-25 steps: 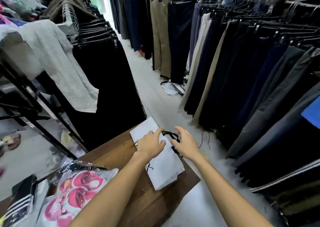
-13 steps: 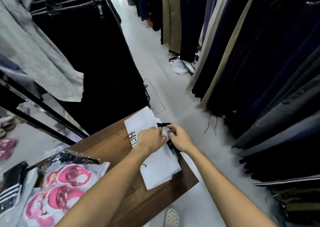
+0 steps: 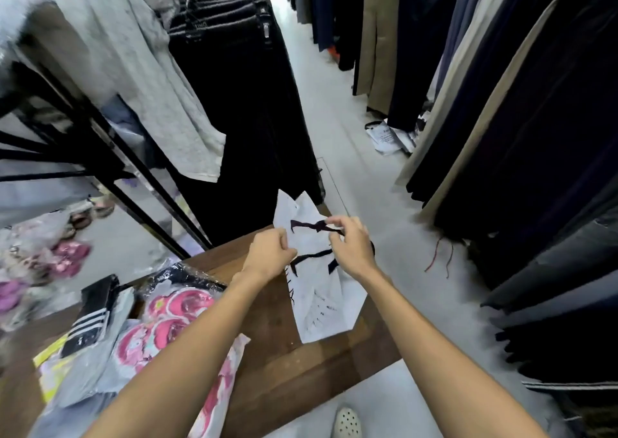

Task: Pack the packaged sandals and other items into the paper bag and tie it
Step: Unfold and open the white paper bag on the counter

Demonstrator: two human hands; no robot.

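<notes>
On the far corner of the wooden bench (image 3: pixel 267 370), a white paper bag (image 3: pixel 329 307) lay flat, its open end lifted slightly toward the aisle and its black ribbon handles (image 3: pixel 311 226) gathered across the upper part. The left hand (image 3: pixel 267 253) was closed in a pinching grip on the bag's left edge, just below the upper ribbon. The right hand (image 3: pixel 351 247) was curled with thumb and fingertips closed on the end of that upper ribbon, beside a small knot in it; a second ribbon strand (image 3: pixel 309 257) crossed the paper between the two hands. Near the bench's left side, well apart from the bag, lay the packaged sandals (image 3: pixel 174 320), pink inside clear plastic wrap, partly hidden under the left forearm. Just beside them sat a black item with white stripes (image 3: pixel 90 317) and some light plastic packets (image 3: pixel 77 380). Dark trousers (image 3: pixel 535 136) hung along both sides of the pale aisle floor (image 3: pixel 334 119), and a grey garment (image 3: pixel 150 79) draped over the left rack.
</notes>
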